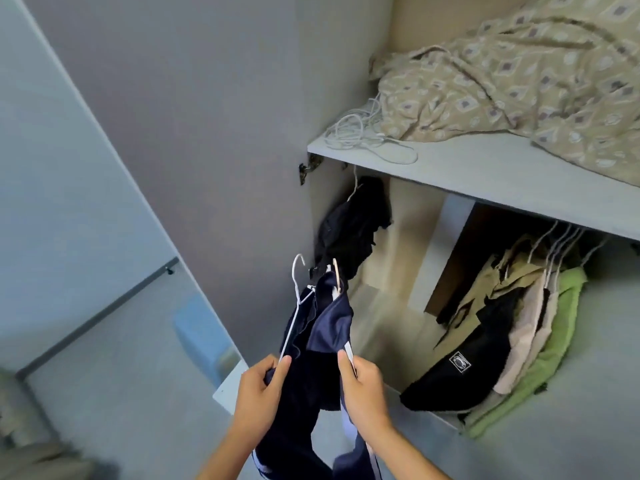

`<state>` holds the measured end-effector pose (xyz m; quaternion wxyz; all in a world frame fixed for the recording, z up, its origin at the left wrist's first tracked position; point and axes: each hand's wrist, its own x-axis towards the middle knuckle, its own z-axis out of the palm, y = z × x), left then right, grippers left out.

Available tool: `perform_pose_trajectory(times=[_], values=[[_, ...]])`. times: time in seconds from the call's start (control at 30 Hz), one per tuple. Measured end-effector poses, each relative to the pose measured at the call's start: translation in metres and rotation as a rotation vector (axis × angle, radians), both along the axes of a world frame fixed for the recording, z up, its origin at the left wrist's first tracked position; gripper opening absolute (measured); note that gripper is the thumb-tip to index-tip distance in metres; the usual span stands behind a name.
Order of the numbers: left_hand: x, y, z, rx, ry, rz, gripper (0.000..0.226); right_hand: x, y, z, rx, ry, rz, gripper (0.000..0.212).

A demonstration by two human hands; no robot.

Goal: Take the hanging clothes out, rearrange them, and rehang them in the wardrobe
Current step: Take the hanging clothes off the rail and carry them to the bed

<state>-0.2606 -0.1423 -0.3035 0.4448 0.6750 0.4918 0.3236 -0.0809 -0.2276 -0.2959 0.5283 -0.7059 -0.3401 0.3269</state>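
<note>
I hold a dark navy garment (325, 337) with white side stripes in front of the open wardrobe. My left hand (259, 393) grips its left edge together with a white wire hanger (296, 299). My right hand (363, 393) pinches the right edge at the white stripe. A wooden hanger (336, 273) pokes out of the garment's top. A black garment (353, 230) hangs alone at the wardrobe's left. At the right hang several clothes (519, 327) on hangers: black, beige, cream and green.
The wardrobe shelf (485, 174) above the rail carries a patterned beige blanket (519, 71) and a coiled white cable (360, 133). The open grey wardrobe door (190, 133) stands to the left. Lower left shows a grey floor and a dark rail.
</note>
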Motion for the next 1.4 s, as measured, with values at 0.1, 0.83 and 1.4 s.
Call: perform_pose_trajectory(times=[0.1, 0.83, 1.4], values=[[-0.059, -0.016, -0.007, -0.024, -0.017, 0.086, 0.058, -0.05, -0.002, -0.006, -0.022, 0.003, 0.089, 0.054], [-0.444, -0.087, -0.05, -0.101, 0.025, 0.521, 0.057, -0.413, 0.017, -0.038, -0.189, -0.059, 0.426, 0.058], [-0.567, 0.005, -0.048, -0.078, 0.173, 1.063, 0.056, -0.569, 0.209, -0.043, -0.096, -0.017, 0.897, 0.055]])
